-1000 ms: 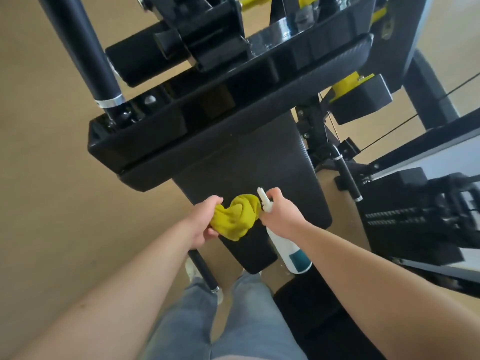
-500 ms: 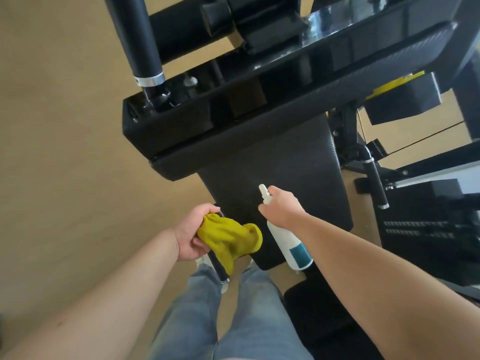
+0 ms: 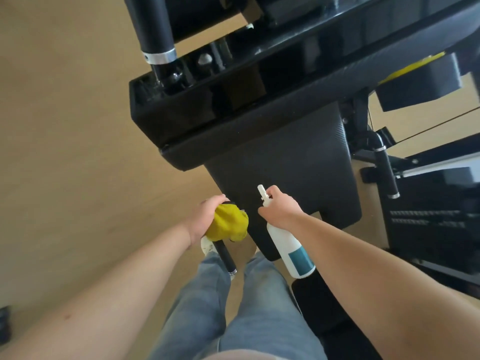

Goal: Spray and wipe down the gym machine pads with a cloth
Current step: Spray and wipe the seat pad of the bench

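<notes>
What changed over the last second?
The left hand carried the yellow cloth leftward, away from the nozzle of the spray bottle, to the top end of the black handle. The right hand still grips the bottle, aimed at the black pad.

The cloth (image 3: 230, 223) is yellow and bunched into a loose wad, gripped in the left hand (image 3: 205, 219) just left of the seat pad (image 3: 285, 172); whether it touches the pad cannot be told. The bottle (image 3: 288, 248) is white plastic with a teal label near its base. The right hand (image 3: 281, 211) holds it by the neck, tilted, base toward the person and white nozzle (image 3: 262, 193) aimed up over the seat pad. The seat pad is black, textured and broad. A long black upper pad (image 3: 259, 126) runs across its far end.
</notes>
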The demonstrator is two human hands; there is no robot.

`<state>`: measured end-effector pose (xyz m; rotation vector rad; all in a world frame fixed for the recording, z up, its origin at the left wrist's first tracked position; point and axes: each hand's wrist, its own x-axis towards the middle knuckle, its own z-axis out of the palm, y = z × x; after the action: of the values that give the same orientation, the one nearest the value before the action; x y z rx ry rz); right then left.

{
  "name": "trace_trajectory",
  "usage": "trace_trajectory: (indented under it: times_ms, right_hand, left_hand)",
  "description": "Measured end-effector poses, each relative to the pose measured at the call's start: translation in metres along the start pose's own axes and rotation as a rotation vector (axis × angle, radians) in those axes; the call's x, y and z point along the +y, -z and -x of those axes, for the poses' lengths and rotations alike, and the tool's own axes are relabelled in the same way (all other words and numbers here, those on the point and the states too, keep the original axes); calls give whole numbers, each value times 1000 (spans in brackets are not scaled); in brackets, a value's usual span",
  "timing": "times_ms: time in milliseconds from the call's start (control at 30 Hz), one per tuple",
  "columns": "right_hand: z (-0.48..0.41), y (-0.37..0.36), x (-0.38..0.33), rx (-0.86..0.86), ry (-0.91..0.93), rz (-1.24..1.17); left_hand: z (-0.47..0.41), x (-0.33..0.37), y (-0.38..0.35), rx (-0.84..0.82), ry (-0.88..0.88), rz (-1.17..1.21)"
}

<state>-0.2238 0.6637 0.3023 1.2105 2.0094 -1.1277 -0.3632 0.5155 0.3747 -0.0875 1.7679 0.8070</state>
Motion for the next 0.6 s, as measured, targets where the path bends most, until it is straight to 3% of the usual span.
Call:
trace_trajectory:
  times_ms: [167,300,433,600]
  right_hand:
    - [4,8,49,111,-191,-139]
    - [8,15,88,156,-234,-259]
    - [13,20,113,179,-240,-241]
    - [24,31,138,220,-266,-385]
  left_hand:
    - [-11,8,-28,-122,71,181]
    - [-19,16,-57,-150,101,300]
    - [-21,28,-89,-62,73,248]
    - [-17,47,-125,-101,94,231]
